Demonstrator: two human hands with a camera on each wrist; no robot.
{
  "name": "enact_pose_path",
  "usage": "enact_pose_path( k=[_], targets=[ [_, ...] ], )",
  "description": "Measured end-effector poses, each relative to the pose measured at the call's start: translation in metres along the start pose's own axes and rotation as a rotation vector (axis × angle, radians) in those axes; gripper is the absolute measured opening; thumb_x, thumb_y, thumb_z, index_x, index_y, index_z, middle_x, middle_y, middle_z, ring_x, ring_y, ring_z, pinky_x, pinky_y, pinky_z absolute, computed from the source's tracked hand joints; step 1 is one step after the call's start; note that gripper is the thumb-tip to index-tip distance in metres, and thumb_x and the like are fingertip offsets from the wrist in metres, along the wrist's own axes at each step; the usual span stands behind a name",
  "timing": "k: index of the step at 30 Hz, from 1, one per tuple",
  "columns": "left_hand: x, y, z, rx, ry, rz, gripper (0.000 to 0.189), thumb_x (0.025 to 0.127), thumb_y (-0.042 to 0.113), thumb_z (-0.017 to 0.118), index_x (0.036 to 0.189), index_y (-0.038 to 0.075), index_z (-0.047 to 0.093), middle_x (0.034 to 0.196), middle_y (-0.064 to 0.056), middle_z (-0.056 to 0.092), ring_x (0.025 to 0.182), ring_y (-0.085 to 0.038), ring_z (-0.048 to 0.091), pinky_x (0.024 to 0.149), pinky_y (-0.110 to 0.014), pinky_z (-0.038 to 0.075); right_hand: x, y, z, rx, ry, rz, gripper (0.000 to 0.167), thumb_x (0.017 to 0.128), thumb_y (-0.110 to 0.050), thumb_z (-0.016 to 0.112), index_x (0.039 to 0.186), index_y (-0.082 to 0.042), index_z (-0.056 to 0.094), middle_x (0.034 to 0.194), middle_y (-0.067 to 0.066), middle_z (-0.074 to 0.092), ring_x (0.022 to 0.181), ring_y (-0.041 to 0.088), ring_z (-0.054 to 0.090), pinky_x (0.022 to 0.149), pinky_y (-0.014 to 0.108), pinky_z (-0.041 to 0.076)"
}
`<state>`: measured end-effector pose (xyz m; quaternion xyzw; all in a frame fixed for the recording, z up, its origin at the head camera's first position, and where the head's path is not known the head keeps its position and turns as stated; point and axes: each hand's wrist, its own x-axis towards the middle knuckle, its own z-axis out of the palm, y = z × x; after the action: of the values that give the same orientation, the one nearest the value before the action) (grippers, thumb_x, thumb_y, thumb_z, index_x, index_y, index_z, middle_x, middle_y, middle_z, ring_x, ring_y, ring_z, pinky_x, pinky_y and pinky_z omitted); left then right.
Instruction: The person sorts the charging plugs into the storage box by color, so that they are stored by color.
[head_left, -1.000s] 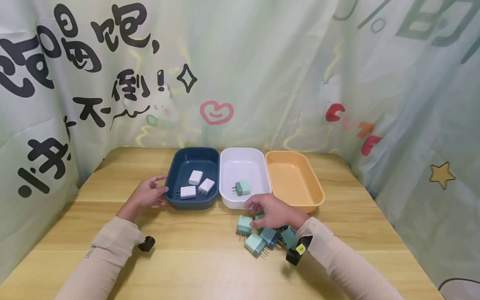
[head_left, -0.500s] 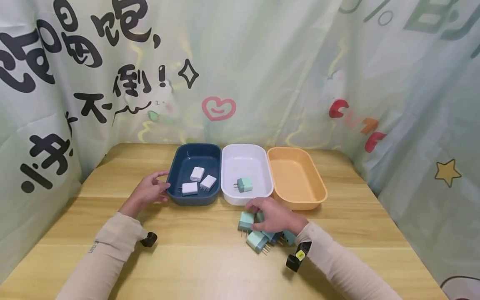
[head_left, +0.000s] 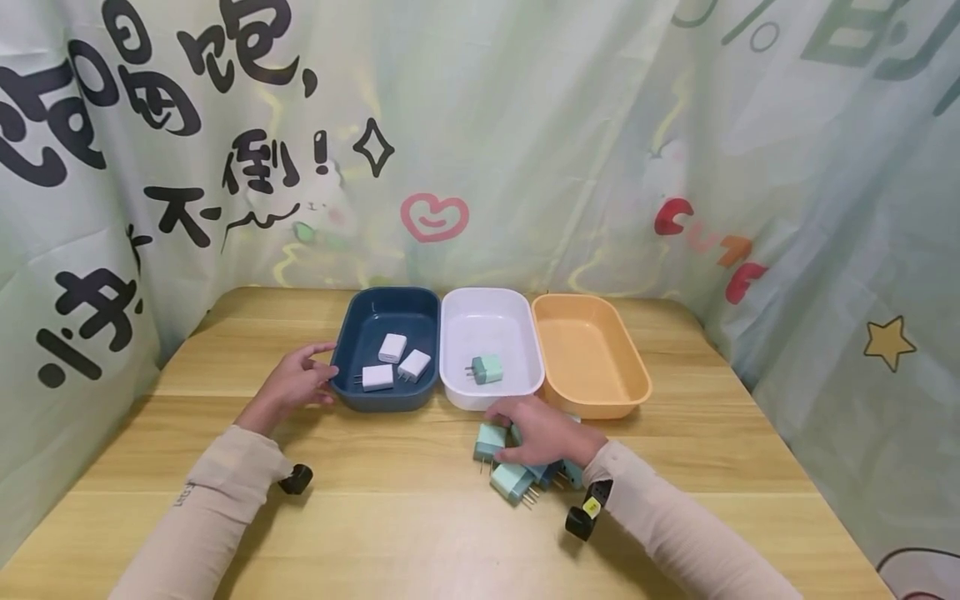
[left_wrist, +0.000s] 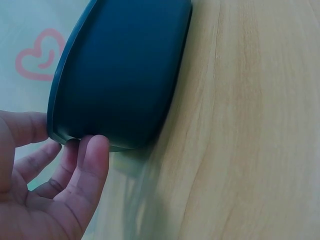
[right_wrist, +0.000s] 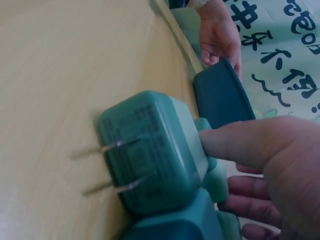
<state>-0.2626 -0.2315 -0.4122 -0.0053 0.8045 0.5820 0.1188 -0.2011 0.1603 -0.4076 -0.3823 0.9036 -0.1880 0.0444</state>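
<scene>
My left hand (head_left: 296,383) touches the near left side of the navy tray (head_left: 386,402); the left wrist view shows fingers at its rim and outer wall. Three white plug chargers (head_left: 377,378) lie in that tray. My right hand (head_left: 542,429) is over a pile of green and bluish plug chargers (head_left: 512,482), its fingers bent downward. In the right wrist view its thumb touches the back of a green plug charger (right_wrist: 145,155) with two metal prongs. Whether the fingers pinch a charger is unclear, as the hand covers part of the pile.
A white tray (head_left: 456,394) holding one green charger (head_left: 488,369) stands beside the navy one. Right of it is a yellow-orange tray (head_left: 588,358). All three sit side by side on the wooden table (head_left: 405,517), before a printed curtain (head_left: 510,125).
My right hand has shifted slightly down and left over the pile and now covers more of the bluish chargers. The left hand stays at the navy tray. The head view has tilted slightly.
</scene>
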Motion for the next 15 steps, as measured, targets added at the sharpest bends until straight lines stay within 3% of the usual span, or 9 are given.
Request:
enact_pose_path(
  k=[9, 15],
  targets=[
    [-0.0019, -0.0037, -0.0014, -0.001, -0.01, 0.004, 0.055, 0.1, 0.01, 0.051, 0.151, 0.005, 0.029, 0.111, -0.023, 0.049, 0.08, -0.025, 0.06, 0.07, -0.037, 0.058, 0.0053, -0.0073, 0.0034, -0.017, -0.039, 0.023, 0.046, 0.076, -0.027, 0.081, 0.114, -0.005, 0.067, 0.106, 0.0, 0.066, 0.086, 0.009, 0.057, 0.078, 0.024, 0.05],
    [-0.001, -0.0019, -0.0002, -0.005, -0.009, 0.017, 0.055, 0.1, 0.011, 0.052, 0.15, 0.005, 0.03, 0.112, -0.023, 0.049, 0.08, -0.025, 0.06, 0.07, -0.036, 0.058, 0.0064, -0.0076, 0.0016, -0.03, 0.009, -0.001, 0.042, 0.074, -0.028, 0.079, 0.11, -0.008, 0.068, 0.098, -0.006, 0.064, 0.078, 0.006, 0.055, 0.067, 0.019, 0.047]
  ],
)
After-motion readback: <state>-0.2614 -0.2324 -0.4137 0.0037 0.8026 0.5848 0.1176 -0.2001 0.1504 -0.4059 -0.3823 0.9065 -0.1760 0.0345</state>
